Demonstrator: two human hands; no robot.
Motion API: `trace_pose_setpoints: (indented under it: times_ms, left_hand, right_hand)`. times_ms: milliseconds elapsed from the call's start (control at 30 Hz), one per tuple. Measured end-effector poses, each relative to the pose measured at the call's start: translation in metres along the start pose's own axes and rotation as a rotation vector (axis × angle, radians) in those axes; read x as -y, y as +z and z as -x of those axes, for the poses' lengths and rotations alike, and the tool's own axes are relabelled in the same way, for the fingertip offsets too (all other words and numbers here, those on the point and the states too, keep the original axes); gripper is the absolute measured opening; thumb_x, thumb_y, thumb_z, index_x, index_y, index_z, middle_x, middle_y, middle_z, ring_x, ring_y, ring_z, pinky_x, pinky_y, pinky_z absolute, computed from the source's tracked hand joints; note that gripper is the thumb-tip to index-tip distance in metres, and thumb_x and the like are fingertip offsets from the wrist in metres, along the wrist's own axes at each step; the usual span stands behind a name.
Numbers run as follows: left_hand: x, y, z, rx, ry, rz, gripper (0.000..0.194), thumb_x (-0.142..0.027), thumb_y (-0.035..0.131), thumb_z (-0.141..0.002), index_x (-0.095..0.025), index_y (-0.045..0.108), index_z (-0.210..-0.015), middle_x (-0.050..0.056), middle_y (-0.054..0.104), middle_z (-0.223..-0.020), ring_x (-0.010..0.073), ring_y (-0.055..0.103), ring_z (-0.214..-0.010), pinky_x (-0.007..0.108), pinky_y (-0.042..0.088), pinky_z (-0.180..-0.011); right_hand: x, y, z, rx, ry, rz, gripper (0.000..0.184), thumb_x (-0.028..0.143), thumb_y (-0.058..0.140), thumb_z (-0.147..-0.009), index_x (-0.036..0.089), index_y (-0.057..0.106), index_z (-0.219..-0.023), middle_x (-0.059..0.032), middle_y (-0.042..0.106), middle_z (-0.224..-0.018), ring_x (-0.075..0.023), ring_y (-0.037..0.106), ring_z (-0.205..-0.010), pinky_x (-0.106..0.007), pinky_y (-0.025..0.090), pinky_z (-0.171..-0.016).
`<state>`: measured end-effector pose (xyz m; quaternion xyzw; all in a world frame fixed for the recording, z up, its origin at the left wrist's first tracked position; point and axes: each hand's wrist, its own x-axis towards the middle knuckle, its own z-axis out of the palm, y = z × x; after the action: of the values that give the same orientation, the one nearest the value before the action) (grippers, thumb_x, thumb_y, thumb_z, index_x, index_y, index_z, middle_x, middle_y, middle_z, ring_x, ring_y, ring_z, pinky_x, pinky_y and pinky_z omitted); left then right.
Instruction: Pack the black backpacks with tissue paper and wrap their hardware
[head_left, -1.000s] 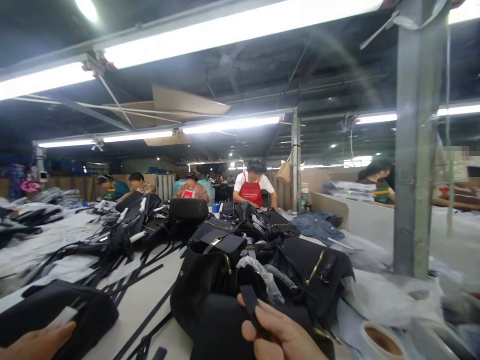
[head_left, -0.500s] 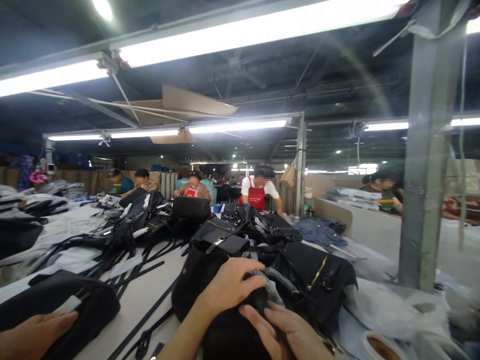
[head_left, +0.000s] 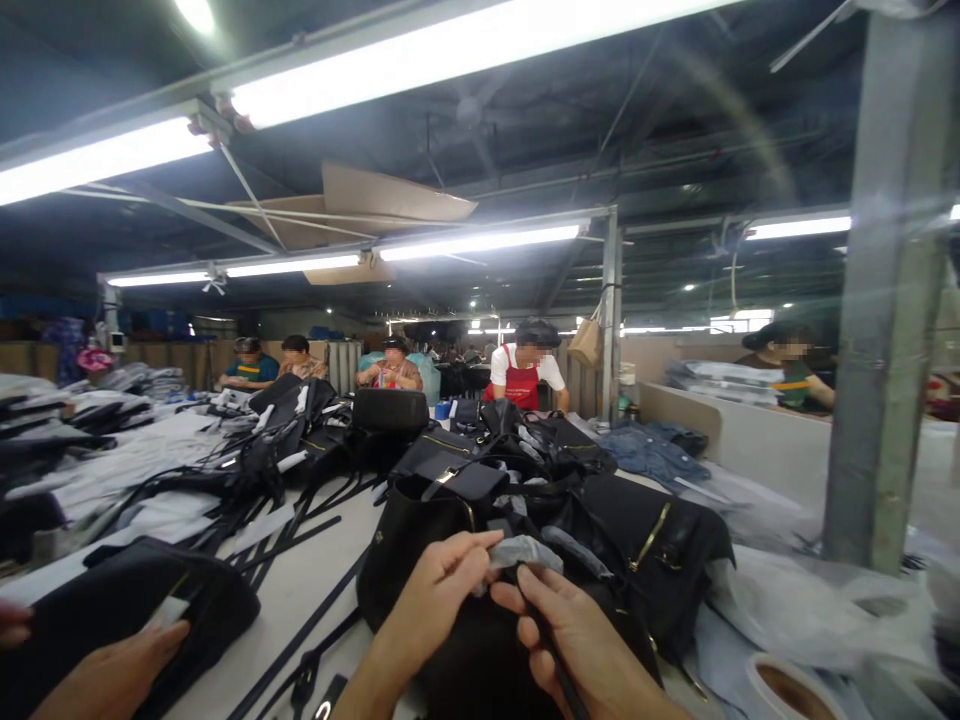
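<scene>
My left hand (head_left: 439,590) comes up from the bottom centre, its fingers pinched on a grey plastic wrapping (head_left: 525,552) at the top of a black bag (head_left: 420,530). My right hand (head_left: 581,640) is right beside it, fingers closed around a thin black strap (head_left: 559,680) that runs down across the palm. Both hands rest over the near side of the bag, which stands on the white table (head_left: 300,600) among other black bags with gold zips (head_left: 652,535).
Another person's hand (head_left: 112,670) lies on a flat black bag (head_left: 172,600) at the bottom left. Loose black straps (head_left: 292,540) cross the table. A tape roll (head_left: 780,690) and clear plastic (head_left: 810,610) sit right, near a steel post (head_left: 889,300). Several workers sit far back.
My left hand came into view, lay on top of the bag, then drew back and pinched the grey wrapping. My right hand stayed closed on the strap and shifted a little right.
</scene>
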<state>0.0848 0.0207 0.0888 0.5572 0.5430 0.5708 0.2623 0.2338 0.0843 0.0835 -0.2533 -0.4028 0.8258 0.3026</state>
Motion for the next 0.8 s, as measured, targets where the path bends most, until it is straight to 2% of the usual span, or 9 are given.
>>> trace_pose_setpoints:
  times_ms: [133, 233, 300, 433, 467, 533, 600, 667, 800]
  left_hand:
    - [0.002, 0.006, -0.025, -0.051, -0.17, 0.137, 0.05, -0.058, 0.048, -0.085, -0.013, 0.063, -0.103, 0.001, 0.059, -0.07, 0.0143, 0.055, -0.062, 0.026, 0.041, -0.06]
    - [0.004, 0.011, -0.045, -0.013, -0.174, 0.045, 0.042, -0.056, 0.053, -0.081, -0.015, 0.058, -0.079, -0.002, 0.05, -0.061, 0.0119, 0.046, -0.053, 0.025, 0.035, -0.051]
    - [-0.002, 0.012, -0.054, -0.038, -0.101, -0.03, 0.031, -0.045, 0.056, -0.081, -0.017, 0.054, -0.069, -0.002, 0.047, -0.062, 0.0134, 0.047, -0.058, 0.026, 0.037, -0.056]
    - [-0.028, 0.01, -0.05, -0.307, 0.202, -0.377, 0.017, -0.025, 0.053, -0.084, -0.019, 0.062, -0.072, 0.003, 0.054, -0.08, 0.018, 0.049, -0.082, 0.029, 0.038, -0.076]
    - [-0.034, 0.01, -0.045, -0.335, 0.283, -0.496, 0.018, -0.024, 0.049, -0.087, -0.02, 0.065, -0.077, 0.003, 0.056, -0.083, 0.0181, 0.05, -0.083, 0.029, 0.038, -0.076]
    - [-0.037, 0.014, -0.031, -0.284, 0.374, -0.627, 0.024, -0.023, 0.044, -0.089, -0.022, 0.068, -0.083, 0.003, 0.06, -0.081, 0.0172, 0.053, -0.077, 0.028, 0.04, -0.073]
    - [-0.03, 0.02, -0.014, -0.197, 0.349, -0.555, 0.025, -0.021, 0.045, -0.089, -0.022, 0.069, -0.087, 0.003, 0.064, -0.078, 0.0162, 0.057, -0.073, 0.027, 0.042, -0.07]
    - [-0.015, 0.029, -0.002, -0.199, 0.245, -0.379, 0.022, -0.023, 0.049, -0.086, -0.02, 0.07, -0.089, 0.004, 0.067, -0.078, 0.0161, 0.06, -0.069, 0.026, 0.044, -0.065]
    - [0.016, 0.04, 0.005, -0.269, -0.021, 0.097, 0.028, -0.038, 0.054, -0.083, -0.014, 0.068, -0.084, 0.005, 0.065, -0.069, 0.0148, 0.058, -0.057, 0.025, 0.044, -0.055]
  right_hand:
    - [0.008, 0.005, -0.004, -0.021, -0.006, 0.023, 0.021, 0.022, 0.069, -0.081, 0.017, 0.059, -0.098, 0.0026, 0.068, -0.068, -0.0009, 0.047, -0.036, -0.007, 0.027, -0.028]
    - [0.013, 0.007, -0.008, -0.038, 0.004, 0.076, 0.019, 0.019, 0.066, -0.082, 0.016, 0.059, -0.099, 0.0004, 0.07, -0.073, -0.0007, 0.047, -0.036, -0.008, 0.025, -0.029]
    - [0.014, 0.004, -0.011, -0.033, -0.026, 0.134, 0.019, 0.023, 0.068, -0.08, 0.015, 0.059, -0.095, -0.0014, 0.07, -0.076, -0.001, 0.048, -0.038, -0.009, 0.027, -0.031]
    - [0.013, -0.013, -0.016, 0.067, -0.092, 0.356, 0.028, 0.039, 0.071, -0.077, 0.015, 0.059, -0.082, -0.0038, 0.07, -0.076, -0.0072, 0.059, -0.051, -0.014, 0.04, -0.04]
    - [0.013, -0.018, -0.016, 0.115, -0.099, 0.421, 0.03, 0.042, 0.071, -0.076, 0.014, 0.059, -0.082, -0.0045, 0.07, -0.076, -0.0096, 0.062, -0.055, -0.016, 0.044, -0.044]
    - [0.015, -0.027, -0.017, 0.23, -0.106, 0.516, 0.033, 0.042, 0.073, -0.073, 0.014, 0.063, -0.086, -0.0058, 0.07, -0.081, -0.0137, 0.066, -0.066, -0.021, 0.05, -0.052]
    - [0.018, -0.033, -0.018, 0.354, -0.114, 0.542, 0.03, 0.036, 0.075, -0.07, 0.015, 0.065, -0.09, -0.0056, 0.071, -0.086, -0.0148, 0.067, -0.074, -0.023, 0.052, -0.06]
    - [0.02, -0.036, -0.021, 0.419, -0.119, 0.553, 0.026, 0.032, 0.075, -0.07, 0.016, 0.067, -0.089, -0.0037, 0.07, -0.087, -0.0142, 0.067, -0.075, -0.024, 0.052, -0.064]
    - [0.016, -0.037, -0.029, 0.297, -0.144, 0.663, 0.021, 0.034, 0.07, -0.069, 0.016, 0.064, -0.078, 0.0, 0.067, -0.066, -0.0136, 0.064, -0.057, -0.023, 0.05, -0.053]
